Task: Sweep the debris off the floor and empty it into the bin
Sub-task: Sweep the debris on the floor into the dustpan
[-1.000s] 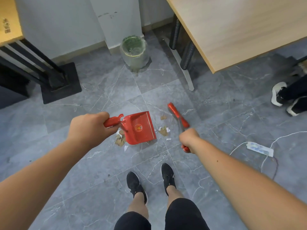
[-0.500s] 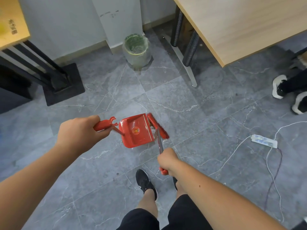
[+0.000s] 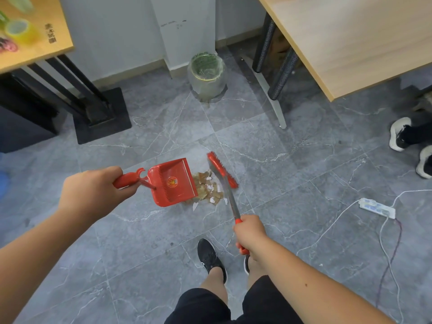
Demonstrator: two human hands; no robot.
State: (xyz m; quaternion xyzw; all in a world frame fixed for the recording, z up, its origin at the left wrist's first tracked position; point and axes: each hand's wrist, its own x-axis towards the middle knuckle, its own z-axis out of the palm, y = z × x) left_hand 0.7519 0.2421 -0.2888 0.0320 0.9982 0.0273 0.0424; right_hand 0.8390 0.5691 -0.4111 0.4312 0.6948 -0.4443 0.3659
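Observation:
My left hand (image 3: 92,194) grips the handle of a red dustpan (image 3: 171,182), whose open edge faces right and rests low over the grey tiles. A pile of brown and white paper scraps (image 3: 208,189) lies on the floor just right of that edge. My right hand (image 3: 250,233) holds the long handle of a red brush (image 3: 222,169); its bristle head stands at the right side of the pile. A round bin (image 3: 207,72) lined with a clear bag stands by the wall, well beyond the pile.
A wooden desk (image 3: 350,38) with metal legs overhangs the right. A black stand base (image 3: 101,118) sits on the floor at left under another table. A white power strip (image 3: 376,208) with trailing cables lies at right. Another person's shoes (image 3: 402,134) are at the far right edge.
The brush head has swung away from the dustpan's edge to the right, and the scrap pile now shows between brush and dustpan. My right hand moved right and lower.

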